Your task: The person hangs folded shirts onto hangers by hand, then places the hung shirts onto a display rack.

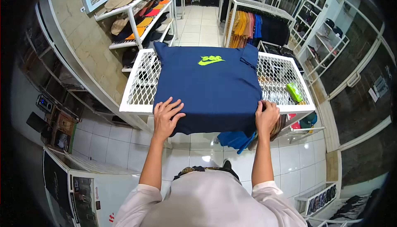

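Observation:
A navy blue T-shirt (206,88) lies spread over a white mesh-topped table, with a bright green logo (211,60) near its far end. Its near edge hangs over the front of the table. My left hand (166,117) rests on the near left part of the cloth, fingers spread. At the near right edge of the shirt, my right hand (268,117) is closed, its thumb and bent fingers pinching the fabric.
The white mesh table (140,84) holds a small green packet (294,92) at right. Blue cloth (235,141) hangs below. Cap shelves (142,22) stand at left, a clothes rack (248,24) behind, glass doors (364,78) at right.

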